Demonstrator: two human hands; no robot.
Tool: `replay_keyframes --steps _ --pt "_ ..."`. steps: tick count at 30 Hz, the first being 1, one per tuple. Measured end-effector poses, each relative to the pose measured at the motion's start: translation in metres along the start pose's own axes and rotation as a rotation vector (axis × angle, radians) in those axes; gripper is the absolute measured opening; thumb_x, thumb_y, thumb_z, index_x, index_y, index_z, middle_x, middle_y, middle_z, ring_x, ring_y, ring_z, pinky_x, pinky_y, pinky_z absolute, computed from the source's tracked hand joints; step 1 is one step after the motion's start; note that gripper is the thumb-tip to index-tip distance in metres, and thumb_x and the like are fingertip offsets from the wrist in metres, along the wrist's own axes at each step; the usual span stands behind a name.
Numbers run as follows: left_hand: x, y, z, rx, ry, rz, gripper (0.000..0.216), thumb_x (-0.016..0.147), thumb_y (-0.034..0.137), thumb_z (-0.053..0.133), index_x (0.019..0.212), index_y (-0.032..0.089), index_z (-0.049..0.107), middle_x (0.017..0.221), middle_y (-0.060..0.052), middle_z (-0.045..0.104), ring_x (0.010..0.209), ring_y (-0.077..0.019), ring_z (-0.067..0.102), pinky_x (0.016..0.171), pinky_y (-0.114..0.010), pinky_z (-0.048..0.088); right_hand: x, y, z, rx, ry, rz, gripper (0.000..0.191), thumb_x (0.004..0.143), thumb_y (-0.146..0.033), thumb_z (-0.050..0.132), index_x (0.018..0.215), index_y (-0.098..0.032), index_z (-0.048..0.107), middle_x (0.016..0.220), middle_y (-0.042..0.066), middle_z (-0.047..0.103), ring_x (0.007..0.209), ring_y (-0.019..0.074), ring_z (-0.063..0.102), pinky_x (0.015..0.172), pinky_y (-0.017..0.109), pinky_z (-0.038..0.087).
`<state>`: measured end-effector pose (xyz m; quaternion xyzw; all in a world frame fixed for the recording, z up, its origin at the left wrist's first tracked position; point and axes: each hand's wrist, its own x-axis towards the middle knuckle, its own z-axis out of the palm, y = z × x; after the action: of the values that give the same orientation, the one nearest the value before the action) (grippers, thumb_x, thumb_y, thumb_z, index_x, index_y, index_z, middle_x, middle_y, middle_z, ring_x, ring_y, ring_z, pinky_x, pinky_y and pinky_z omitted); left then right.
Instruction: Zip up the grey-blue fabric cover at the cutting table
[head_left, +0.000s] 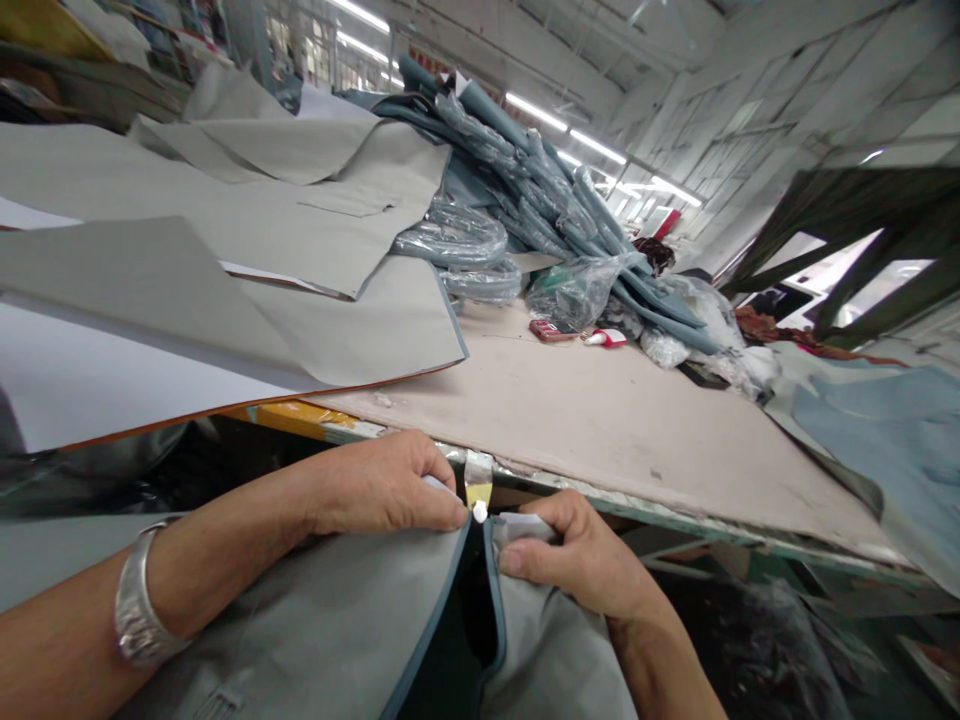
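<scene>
Grey fabric (322,620) with a teal piped edge (491,600) lies in front of the person, just below the near rim of the surface (600,420), and both hands hold it. The two piped edges meet at the top, where a small white piece (479,513) sits between the hands. Lower down they stand apart with a dark gap, so I judge the joining is only at its first point and the rest is not done.

The left hand (375,490), with a silver bracelet (139,610) on the wrist, comes in from the left, knuckles up, its fingers clamped on the left edge. The right hand (581,560) comes up from below, thumb and fingers pinched on the right edge. A yellowish tape tab (478,478) hangs on the rim just above. Farther back lie plastic-wrapped bundles (525,200).
</scene>
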<state>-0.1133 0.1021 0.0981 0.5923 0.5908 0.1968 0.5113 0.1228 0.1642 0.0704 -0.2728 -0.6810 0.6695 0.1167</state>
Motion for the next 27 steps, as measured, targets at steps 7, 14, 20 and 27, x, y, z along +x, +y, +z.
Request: replay_keyframes --steps 7,14,20,27 --pt "-0.005 0.007 -0.009 0.162 0.018 -0.044 0.030 0.068 0.046 0.063 0.074 0.019 0.074 0.059 0.005 0.050 0.058 -0.0114 0.042 0.051 -0.023 0.028 -0.001 0.001 -0.001 0.009 0.004 -0.002 0.048 0.076 -0.041 0.082 0.056 -0.014 0.047 0.055 -0.005 0.031 0.053 0.0058 0.022 0.046 0.022 0.015" --pt "-0.001 0.013 -0.011 0.236 -0.010 -0.019 0.028 0.069 0.044 0.063 0.076 0.021 0.076 0.059 0.005 0.052 0.057 -0.0110 0.044 0.049 -0.021 0.030 0.000 0.002 -0.001 0.008 -0.008 -0.002 0.049 0.075 -0.043 0.082 0.056 -0.014 0.047 0.056 -0.005 0.030 0.054 0.0060 0.021 0.046 0.022 0.015" --pt "0.000 0.014 -0.010 0.248 -0.012 -0.001 0.029 0.071 0.046 0.062 0.076 0.020 0.075 0.058 0.006 0.049 0.055 -0.0097 0.040 0.048 -0.021 0.027 0.002 -0.001 0.001 -0.004 0.008 0.017 0.049 0.072 -0.045 0.083 0.056 -0.014 0.049 0.056 -0.005 0.032 0.054 0.0064 0.022 0.046 0.022 0.015" --pt "0.002 0.014 -0.009 0.228 -0.006 -0.025 0.030 0.071 0.047 0.062 0.074 0.021 0.075 0.057 0.005 0.048 0.056 -0.0100 0.039 0.050 -0.021 0.027 0.005 0.000 -0.001 -0.019 0.036 0.044 0.047 0.070 -0.046 0.083 0.058 -0.013 0.051 0.057 -0.004 0.035 0.054 0.0072 0.025 0.048 0.022 0.017"
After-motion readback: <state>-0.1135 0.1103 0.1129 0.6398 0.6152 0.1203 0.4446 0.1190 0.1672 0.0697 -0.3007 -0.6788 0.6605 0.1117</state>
